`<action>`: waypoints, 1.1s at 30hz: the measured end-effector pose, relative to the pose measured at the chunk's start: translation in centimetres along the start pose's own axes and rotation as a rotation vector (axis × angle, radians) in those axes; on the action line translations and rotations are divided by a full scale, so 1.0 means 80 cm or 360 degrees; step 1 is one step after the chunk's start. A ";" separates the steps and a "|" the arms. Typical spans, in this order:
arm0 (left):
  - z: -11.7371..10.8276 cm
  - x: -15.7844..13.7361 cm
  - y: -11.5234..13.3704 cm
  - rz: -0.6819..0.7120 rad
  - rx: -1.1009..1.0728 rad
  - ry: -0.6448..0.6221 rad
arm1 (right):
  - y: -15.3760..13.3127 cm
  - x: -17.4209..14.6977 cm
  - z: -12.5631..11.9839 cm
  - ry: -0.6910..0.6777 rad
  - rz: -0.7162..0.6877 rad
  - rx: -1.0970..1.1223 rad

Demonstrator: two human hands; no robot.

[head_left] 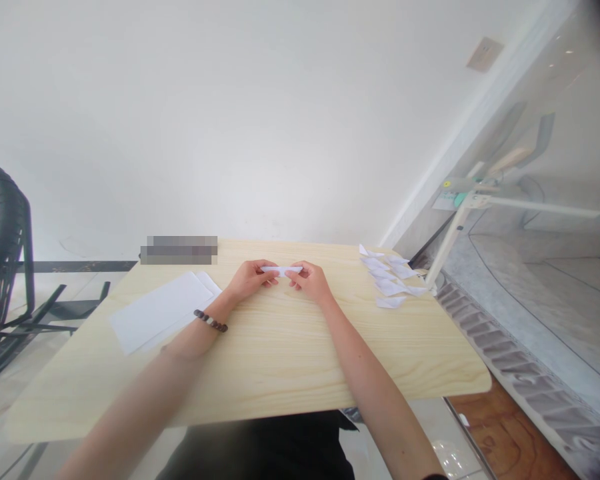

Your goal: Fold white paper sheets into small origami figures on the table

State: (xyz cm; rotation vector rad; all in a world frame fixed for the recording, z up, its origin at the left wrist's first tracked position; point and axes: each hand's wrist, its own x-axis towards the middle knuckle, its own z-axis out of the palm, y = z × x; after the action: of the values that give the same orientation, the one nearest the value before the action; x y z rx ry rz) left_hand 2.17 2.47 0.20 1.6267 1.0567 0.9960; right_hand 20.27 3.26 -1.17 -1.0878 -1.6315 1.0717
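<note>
A small folded strip of white paper (282,271) is stretched between my two hands, just above the middle of the wooden table. My left hand (254,278) pinches its left end, thumb in front, fingers behind. At the other end, my right hand (307,279) grips it the same way. Both thumbs point inward along the strip. Several folded white paper pieces with pointed ends (391,287) lie in a cluster to the right. Flat white paper sheets (163,312) overlap on the left, partly behind my left forearm, which wears a beaded bracelet.
The pale wooden table (280,360) stands against a white wall. A blurred-out item (179,251) sits at its back left corner. A black woven chair (5,247) is at the left. A white metal stand (453,240) rises beside the table's right edge, near a grey sofa (545,280).
</note>
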 end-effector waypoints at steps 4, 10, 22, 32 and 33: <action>-0.001 -0.002 0.003 -0.0020 0.0197 0.0050 | -0.001 0.001 0.000 0.0083 -0.0056 -0.0109; 0.000 0.000 0.001 -0.0127 0.0121 0.0063 | -0.003 0.001 0.000 0.0173 -0.0024 -0.0139; 0.000 0.000 0.011 -0.0167 -0.0188 0.0073 | -0.009 -0.002 -0.004 0.0214 -0.0036 -0.0230; -0.003 -0.002 0.009 -0.0087 0.0105 0.0103 | -0.008 -0.001 -0.003 0.0101 0.0054 -0.0070; -0.003 -0.003 0.009 -0.0077 0.0134 0.0113 | -0.009 -0.001 -0.003 0.0067 0.0058 -0.0057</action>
State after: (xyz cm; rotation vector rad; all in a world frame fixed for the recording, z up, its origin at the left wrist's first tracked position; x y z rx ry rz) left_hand 2.03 2.17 0.93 1.6357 1.1943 0.9952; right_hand 20.36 3.09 -0.47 -1.1596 -1.6087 1.0399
